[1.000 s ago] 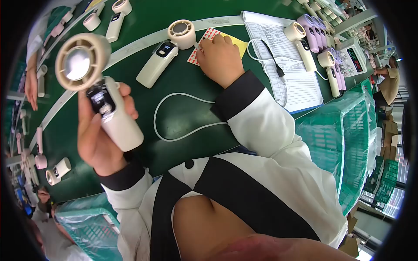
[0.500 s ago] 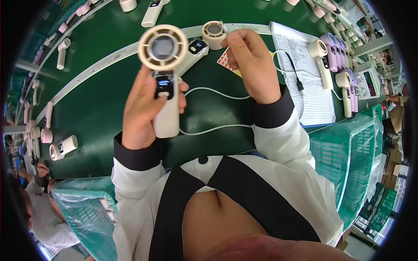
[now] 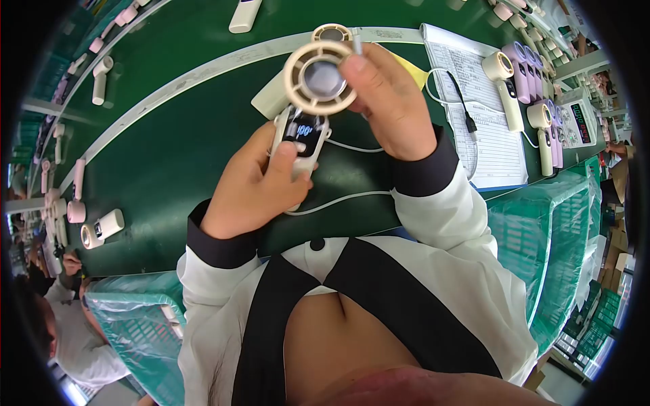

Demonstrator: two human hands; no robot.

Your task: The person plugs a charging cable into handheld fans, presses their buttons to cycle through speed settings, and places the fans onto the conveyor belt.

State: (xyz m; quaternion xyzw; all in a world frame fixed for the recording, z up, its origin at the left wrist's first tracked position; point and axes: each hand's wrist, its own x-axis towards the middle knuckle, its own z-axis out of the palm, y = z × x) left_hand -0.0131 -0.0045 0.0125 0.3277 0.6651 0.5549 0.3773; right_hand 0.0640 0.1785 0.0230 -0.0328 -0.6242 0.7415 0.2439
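Head view: the pale fan point(image 3: 309, 122) is raised above the green table point(image 3: 156, 176), grille toward the camera, in the left hand point(image 3: 254, 181), whose fingers close round the handle with the thumb at a small button point(image 3: 300, 147) under the lit display point(image 3: 305, 130). The right hand point(image 3: 398, 105) is narrowed, thumb and fingers pinching a small pale piece point(image 3: 358, 42) that looks like a plug; whether that thumb touches the fan's head or only overlaps it, I cannot tell. A white cable point(image 3: 365, 194) runs across the table, and a second fan point(image 3: 269, 100) lies behind the first. A firm, low grip should leave the display readable; the thumb is best off the button unless a press is meant, fingertips clear of the grille, the cable slack.
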